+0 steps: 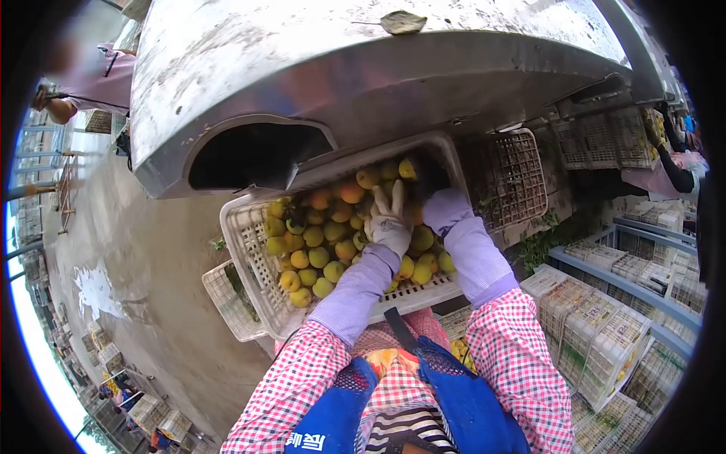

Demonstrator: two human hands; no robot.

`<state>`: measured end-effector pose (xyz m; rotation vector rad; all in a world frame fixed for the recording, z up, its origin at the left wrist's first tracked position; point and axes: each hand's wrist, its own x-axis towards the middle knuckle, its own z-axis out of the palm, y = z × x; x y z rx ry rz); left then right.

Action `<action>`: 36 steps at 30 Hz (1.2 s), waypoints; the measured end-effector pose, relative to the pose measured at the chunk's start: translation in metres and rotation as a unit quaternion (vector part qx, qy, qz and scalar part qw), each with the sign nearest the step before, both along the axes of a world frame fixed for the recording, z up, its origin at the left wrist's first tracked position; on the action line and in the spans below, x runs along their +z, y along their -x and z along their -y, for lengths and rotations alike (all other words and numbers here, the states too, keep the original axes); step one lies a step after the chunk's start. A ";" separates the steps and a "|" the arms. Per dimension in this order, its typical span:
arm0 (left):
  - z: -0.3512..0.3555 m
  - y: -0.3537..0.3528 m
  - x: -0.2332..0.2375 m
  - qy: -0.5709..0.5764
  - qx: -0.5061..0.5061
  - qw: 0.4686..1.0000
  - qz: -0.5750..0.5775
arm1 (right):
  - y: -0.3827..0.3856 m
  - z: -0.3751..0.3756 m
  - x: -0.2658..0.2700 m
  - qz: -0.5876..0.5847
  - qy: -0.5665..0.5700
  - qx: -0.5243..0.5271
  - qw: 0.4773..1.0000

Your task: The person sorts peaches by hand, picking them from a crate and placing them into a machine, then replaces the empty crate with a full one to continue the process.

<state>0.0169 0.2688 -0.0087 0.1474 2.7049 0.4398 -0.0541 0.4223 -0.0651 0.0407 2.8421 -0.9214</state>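
A white plastic crate (243, 261) with slatted walls stands before me, holding many round yellow-green and orange fruits (314, 237) that look like peaches. My left hand (389, 219), in a pale glove, rests on the fruits near the crate's middle. Its fingers are extended and spread, pointing away from me, and I see nothing gripped in them. My right hand (436, 184) reaches into the crate's right end, below a purple sleeve cuff. Its fingers are lost in dark shadow, so whether it holds a fruit cannot be seen.
A large metal machine housing (378, 76) overhangs the crate's far side, with a dark opening (253, 155) at left and a dry leaf (403, 23) on top. Another crate (522, 178) stands at right. Stacked crates (586, 325) and blue rails (620, 280) lie beyond. People work at both sides.
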 end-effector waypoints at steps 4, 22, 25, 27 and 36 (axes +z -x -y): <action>0.025 0.019 0.008 -0.096 0.017 0.993 0.069 | 0.002 0.007 0.038 -0.022 -0.081 0.046 0.995; 0.147 -0.014 0.108 -0.707 0.247 0.645 0.150 | -0.127 0.118 0.140 -0.011 0.573 -0.129 0.809; 0.185 -0.022 0.144 -0.728 0.235 0.637 0.095 | -0.122 0.157 0.166 -0.037 0.484 -0.069 0.871; 0.205 -0.023 0.151 -0.729 0.225 0.645 0.054 | -0.120 0.173 0.177 -0.018 0.435 -0.064 0.898; 0.276 -0.005 0.187 -0.738 0.234 0.632 0.034 | -0.062 0.235 0.232 -0.224 0.268 -0.050 0.936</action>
